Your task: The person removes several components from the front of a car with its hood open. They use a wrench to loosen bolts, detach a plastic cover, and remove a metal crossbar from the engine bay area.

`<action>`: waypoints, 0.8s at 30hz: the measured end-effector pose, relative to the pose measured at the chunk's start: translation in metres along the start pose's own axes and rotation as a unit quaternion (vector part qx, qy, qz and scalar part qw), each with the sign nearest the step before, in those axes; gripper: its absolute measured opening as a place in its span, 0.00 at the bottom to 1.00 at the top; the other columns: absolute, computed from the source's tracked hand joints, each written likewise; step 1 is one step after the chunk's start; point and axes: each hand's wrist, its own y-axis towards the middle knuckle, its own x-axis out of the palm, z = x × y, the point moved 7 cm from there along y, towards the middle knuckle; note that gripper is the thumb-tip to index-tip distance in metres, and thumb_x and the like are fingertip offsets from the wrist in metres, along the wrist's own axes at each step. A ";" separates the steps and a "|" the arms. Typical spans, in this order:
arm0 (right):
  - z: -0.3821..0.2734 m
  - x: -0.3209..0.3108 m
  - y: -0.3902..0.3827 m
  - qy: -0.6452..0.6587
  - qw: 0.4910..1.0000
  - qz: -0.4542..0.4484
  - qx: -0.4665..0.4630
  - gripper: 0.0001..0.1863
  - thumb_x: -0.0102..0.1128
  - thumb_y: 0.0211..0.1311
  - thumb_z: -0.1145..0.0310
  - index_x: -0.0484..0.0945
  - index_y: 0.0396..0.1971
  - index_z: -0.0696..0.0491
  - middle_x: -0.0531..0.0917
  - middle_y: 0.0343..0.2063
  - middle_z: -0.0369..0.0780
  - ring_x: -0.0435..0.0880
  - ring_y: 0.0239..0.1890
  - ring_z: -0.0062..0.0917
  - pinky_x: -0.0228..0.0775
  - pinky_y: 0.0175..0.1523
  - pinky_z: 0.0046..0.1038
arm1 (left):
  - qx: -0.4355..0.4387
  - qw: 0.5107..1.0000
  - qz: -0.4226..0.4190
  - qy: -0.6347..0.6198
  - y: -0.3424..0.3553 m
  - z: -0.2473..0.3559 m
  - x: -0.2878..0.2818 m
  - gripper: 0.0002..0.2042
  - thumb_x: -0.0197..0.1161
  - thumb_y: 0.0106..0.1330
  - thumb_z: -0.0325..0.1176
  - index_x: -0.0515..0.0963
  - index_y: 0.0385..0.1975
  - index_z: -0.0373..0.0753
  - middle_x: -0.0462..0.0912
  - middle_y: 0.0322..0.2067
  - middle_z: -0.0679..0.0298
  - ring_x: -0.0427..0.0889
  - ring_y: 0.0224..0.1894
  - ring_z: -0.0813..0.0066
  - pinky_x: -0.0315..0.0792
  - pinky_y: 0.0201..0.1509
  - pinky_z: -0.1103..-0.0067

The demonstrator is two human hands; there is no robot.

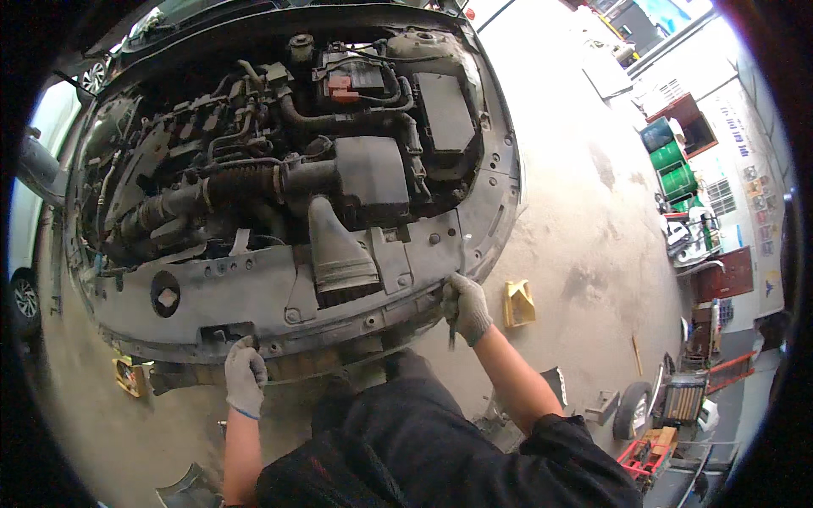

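Observation:
An open engine bay of a car spreads before me, with a dusty grey front panel (224,288) along its near edge. My left hand (246,379), in a pale knit glove, is at that edge just below the hood latch opening (227,333). Its fingers are curled in, and what they hold, if anything, is hidden. At the panel's right front corner is my right hand (467,307), also gloved, closed around a slim dark tool (451,337) whose end points down. The tool's exact kind does not show.
An air filter box (371,173), intake duct (332,245) and battery (356,76) fill the bay. Yellow jugs (519,303) stand on the floor at either side. To the right are green drums (676,179), a loose wheel (631,411) and stacked parts. Another car (47,127) is at left.

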 end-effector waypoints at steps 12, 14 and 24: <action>-0.015 -0.001 0.015 -0.089 0.993 -0.066 -0.051 0.05 0.54 0.62 0.70 0.72 0.28 0.54 0.70 0.15 0.33 0.67 0.11 0.21 0.59 0.17 0.24 | 0.028 0.989 0.115 -0.088 -0.013 -0.001 0.017 0.20 0.53 0.64 0.32 0.72 0.57 0.40 0.65 0.17 0.72 0.58 0.15 0.83 0.51 0.15 0.82; -0.023 -0.005 0.011 -0.092 0.989 -0.095 -0.060 0.06 0.55 0.62 0.69 0.74 0.30 0.55 0.73 0.17 0.34 0.69 0.13 0.20 0.61 0.18 0.24 | 0.036 0.994 0.106 0.015 -0.023 0.008 0.044 0.19 0.53 0.63 0.32 0.73 0.55 0.40 0.65 0.17 0.72 0.59 0.15 0.82 0.51 0.15 0.83; -0.036 -0.082 0.027 -0.151 0.988 -0.028 -0.017 0.14 0.56 0.65 0.57 0.78 0.33 0.54 0.73 0.19 0.32 0.64 0.12 0.16 0.56 0.15 0.21 | 0.031 0.905 -0.270 0.328 -0.043 -0.030 0.251 0.12 0.51 0.66 0.26 0.79 0.45 0.34 0.76 0.21 0.68 0.73 0.23 0.83 0.70 0.29 0.82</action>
